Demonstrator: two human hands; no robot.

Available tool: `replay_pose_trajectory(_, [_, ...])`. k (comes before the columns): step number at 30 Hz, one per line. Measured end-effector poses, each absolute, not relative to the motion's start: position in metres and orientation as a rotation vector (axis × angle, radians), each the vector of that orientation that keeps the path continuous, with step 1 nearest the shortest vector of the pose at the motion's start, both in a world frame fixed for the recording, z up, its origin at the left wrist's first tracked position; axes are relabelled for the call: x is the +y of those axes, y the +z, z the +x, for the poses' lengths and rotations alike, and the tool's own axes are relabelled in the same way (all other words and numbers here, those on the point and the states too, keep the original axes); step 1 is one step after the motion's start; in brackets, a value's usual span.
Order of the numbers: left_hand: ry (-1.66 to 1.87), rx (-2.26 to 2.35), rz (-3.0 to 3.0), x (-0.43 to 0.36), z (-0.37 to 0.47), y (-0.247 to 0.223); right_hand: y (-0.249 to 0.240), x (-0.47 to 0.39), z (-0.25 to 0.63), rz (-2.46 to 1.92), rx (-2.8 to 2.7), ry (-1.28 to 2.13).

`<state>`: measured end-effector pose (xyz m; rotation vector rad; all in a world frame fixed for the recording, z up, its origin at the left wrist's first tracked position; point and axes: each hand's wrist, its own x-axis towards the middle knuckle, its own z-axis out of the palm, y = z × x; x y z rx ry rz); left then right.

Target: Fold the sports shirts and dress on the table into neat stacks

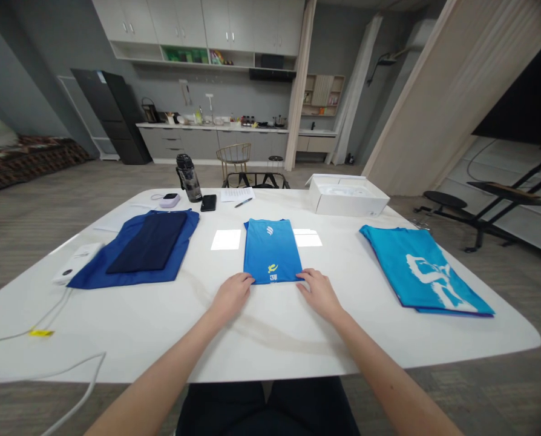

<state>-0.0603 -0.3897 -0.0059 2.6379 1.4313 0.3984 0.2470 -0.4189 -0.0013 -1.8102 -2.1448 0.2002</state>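
A blue folded shirt (pixel 270 248) with a white mark and a small yellow print lies flat in the middle of the table. At its near left corner, my left hand (pixel 235 293) is closed, with thumb and fingers pinching the cloth edge. My right hand (pixel 318 292) grips the near right corner in the same way. To the left, a dark navy folded cloth (pixel 150 245) rests on a larger blue cloth (pixel 184 257). On the right lies a turquoise folded cloth (pixel 400 260) with large white lettering.
Along the far side of the white table (pixel 270 339) stand a dark bottle (pixel 189 178), a phone (pixel 208 203), a paper with a pen (pixel 244 202), and an open white box (pixel 347 200). A white power strip (pixel 77 262) with a cable sits at the left edge.
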Motion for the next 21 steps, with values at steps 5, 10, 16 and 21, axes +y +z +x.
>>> replay_pose_trajectory(5, [0.307,1.510,2.670,-0.387,-0.062,0.002,0.006,-0.417,0.248,-1.803,-2.172,0.221])
replay_pose_trajectory(10, [0.306,1.437,2.676,-0.388,-0.058,0.006,0.017,-0.413,0.249,-1.782,-2.223,0.303])
replay_pose_trajectory(16, [0.238,1.290,2.631,-0.437,-0.072,0.012,0.033,-0.455,0.262,-1.649,-2.296,0.672])
replay_pose_trajectory(21, [0.354,1.261,2.560,-0.464,-0.067,0.026,0.034,-0.465,0.268,-1.659,-2.205,0.903])
